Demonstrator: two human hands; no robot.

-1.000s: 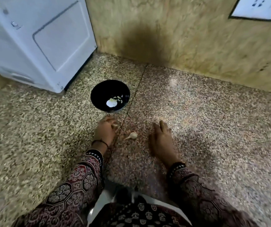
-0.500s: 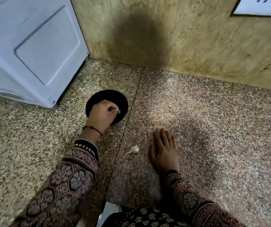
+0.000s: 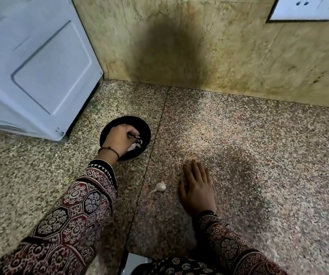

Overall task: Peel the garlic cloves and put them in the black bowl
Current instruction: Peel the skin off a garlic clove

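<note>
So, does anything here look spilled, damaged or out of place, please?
Nothing stands out. The black bowl sits upright under the left hand; one unpeeled garlic lies loose on the stone surface beside the right hand.

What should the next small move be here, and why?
Probably lift the left hand out of the black bowl and reach for the garlic clove on the counter. Its fingers dip among white pieces in the bowl, so that drop looks done, while one clove lies beside the flat right hand.
</note>
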